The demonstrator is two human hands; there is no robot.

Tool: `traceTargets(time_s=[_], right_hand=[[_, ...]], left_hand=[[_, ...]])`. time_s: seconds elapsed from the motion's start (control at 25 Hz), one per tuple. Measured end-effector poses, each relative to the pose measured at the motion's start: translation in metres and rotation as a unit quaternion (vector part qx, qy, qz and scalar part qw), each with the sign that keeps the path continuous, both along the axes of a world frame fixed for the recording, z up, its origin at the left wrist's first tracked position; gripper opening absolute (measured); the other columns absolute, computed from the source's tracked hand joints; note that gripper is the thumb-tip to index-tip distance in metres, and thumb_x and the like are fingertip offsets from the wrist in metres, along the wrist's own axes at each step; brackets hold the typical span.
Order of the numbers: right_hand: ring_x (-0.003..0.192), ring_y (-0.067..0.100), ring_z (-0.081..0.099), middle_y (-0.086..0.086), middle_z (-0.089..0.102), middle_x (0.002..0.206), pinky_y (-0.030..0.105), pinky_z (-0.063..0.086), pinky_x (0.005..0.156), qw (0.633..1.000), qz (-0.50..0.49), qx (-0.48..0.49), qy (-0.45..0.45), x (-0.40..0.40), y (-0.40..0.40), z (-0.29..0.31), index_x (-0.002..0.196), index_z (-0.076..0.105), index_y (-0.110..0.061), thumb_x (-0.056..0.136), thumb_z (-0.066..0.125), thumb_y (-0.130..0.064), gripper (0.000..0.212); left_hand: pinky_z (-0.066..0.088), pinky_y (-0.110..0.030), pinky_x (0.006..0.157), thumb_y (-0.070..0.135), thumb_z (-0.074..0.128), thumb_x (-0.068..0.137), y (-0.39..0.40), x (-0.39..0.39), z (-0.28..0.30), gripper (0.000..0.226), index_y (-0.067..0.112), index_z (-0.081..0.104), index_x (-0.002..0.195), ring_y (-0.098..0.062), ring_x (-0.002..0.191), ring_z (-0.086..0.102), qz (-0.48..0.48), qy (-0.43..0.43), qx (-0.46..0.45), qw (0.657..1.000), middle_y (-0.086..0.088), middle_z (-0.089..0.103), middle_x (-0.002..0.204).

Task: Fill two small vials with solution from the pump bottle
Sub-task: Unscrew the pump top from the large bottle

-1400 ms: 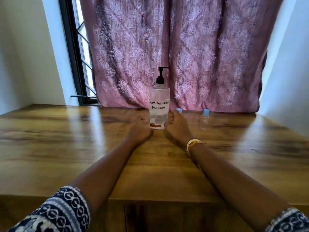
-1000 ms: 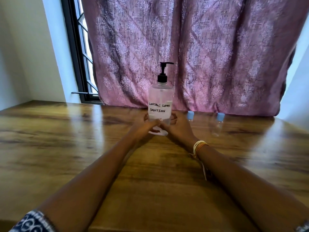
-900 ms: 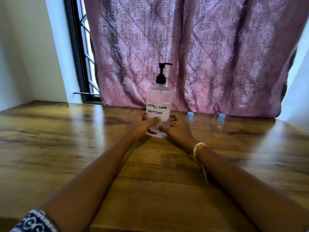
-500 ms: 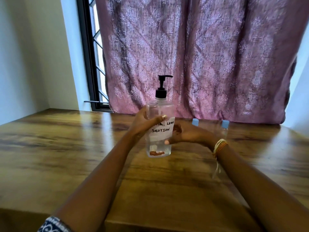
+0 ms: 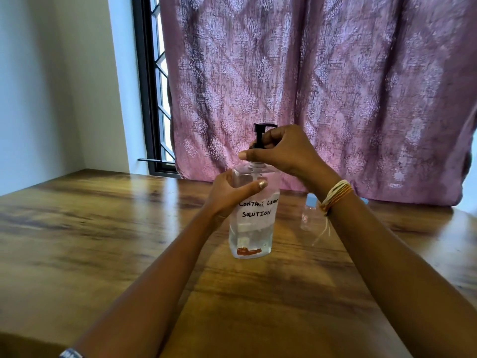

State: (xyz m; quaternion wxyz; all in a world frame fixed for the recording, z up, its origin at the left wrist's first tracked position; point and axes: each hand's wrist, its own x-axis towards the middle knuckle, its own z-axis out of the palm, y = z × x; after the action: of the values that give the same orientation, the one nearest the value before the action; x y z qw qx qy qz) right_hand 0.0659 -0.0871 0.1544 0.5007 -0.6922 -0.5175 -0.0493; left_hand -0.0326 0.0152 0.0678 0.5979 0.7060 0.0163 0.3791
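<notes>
A clear pump bottle (image 5: 253,233) with a black pump head and a white label reading "contact lens solution" stands on the wooden table (image 5: 103,228). My left hand (image 5: 229,195) wraps around the bottle's upper body. Above it, my right hand (image 5: 281,153) grips the black pump collar at the neck. One small clear vial (image 5: 308,215) with a blue cap stands behind my right wrist, partly hidden. Only a sliver of blue cap (image 5: 364,200) shows of a second vial farther right.
A pink patterned curtain (image 5: 322,86) hangs just behind the table's far edge. A dark-framed window (image 5: 151,99) and a white wall are at the back left. The table's front edge runs along the bottom left.
Both hands drew the bottle from the back of the table toward me. My right hand has gone from the bottle's side up to the pump collar. The left hand keeps its hold.
</notes>
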Motion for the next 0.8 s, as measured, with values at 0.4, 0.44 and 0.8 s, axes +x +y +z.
traceTargets(time_s=[0.4, 0.44, 0.8], right_hand=[[0.099, 0.020, 0.070, 0.007, 0.075, 0.100, 0.028, 0.058, 0.087, 0.936, 0.302, 0.015, 0.179, 0.017, -0.009, -0.008, 0.105, 0.069, -0.004, 0.069, 0.075, -0.007, 0.037], [0.102, 0.022, 0.069, 0.009, 0.073, 0.104, 0.027, 0.057, 0.088, 0.939, 0.296, 0.003, 0.175, 0.016, -0.009, -0.009, 0.109, 0.067, -0.002, 0.072, 0.075, -0.005, 0.038], [0.093, 0.031, 0.073, 0.024, 0.072, 0.101, 0.044, 0.058, 0.090, 0.966, 0.173, 0.036, 0.187, 0.009, -0.005, -0.012, 0.115, 0.064, -0.005, 0.064, 0.085, -0.003, 0.056]], left_hand=[[0.057, -0.029, 0.073, 0.033, 0.077, 0.054, -0.001, -0.010, 0.001, 0.033, 0.022, 0.071, 0.085, -0.015, 0.078, 0.072, -0.036, 0.008, -0.018, 0.999, 0.001, 0.076, 0.081], [0.057, -0.027, 0.072, 0.033, 0.077, 0.055, -0.002, -0.011, 0.002, 0.034, 0.022, 0.070, 0.086, -0.014, 0.078, 0.072, -0.041, 0.003, -0.022, 0.999, 0.002, 0.077, 0.081], [0.057, -0.021, 0.066, 0.011, 0.068, 0.073, -0.009, -0.018, 0.007, 0.025, 0.019, 0.062, 0.096, -0.008, 0.075, 0.073, -0.061, 0.014, -0.030, 0.998, 0.006, 0.077, 0.079]])
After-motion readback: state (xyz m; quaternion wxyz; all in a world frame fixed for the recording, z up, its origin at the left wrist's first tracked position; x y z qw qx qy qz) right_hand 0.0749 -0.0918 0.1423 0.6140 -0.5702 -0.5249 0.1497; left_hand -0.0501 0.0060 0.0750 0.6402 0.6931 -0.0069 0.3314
